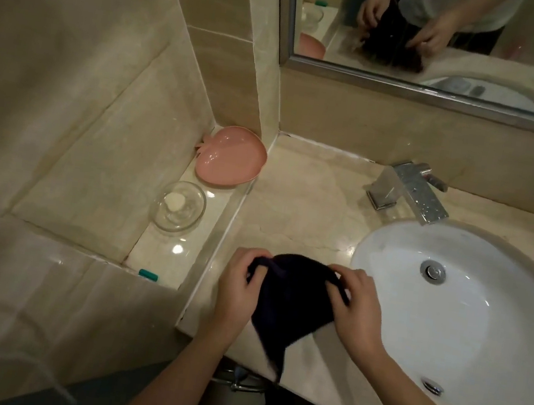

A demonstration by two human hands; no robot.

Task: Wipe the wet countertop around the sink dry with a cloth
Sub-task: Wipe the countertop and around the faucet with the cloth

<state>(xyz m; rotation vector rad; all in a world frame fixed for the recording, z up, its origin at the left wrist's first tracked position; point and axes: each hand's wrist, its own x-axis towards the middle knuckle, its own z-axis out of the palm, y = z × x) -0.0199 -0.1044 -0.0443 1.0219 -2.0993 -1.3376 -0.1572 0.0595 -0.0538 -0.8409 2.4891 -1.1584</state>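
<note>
Below, the dark cloth trails off the counter's front edge, its lower tip blurred, and the mirror cuts the person off above the hands. The beige marble countertop holds a white sink and chrome tap, with a pink dish and glass soap dish on the side ledge. Left hand and right hand pinch the cloth's top corners left of the sink, its length running toward the person.

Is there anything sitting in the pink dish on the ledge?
No, the pink dish on the ledge shows only its bare inner surface.
</note>
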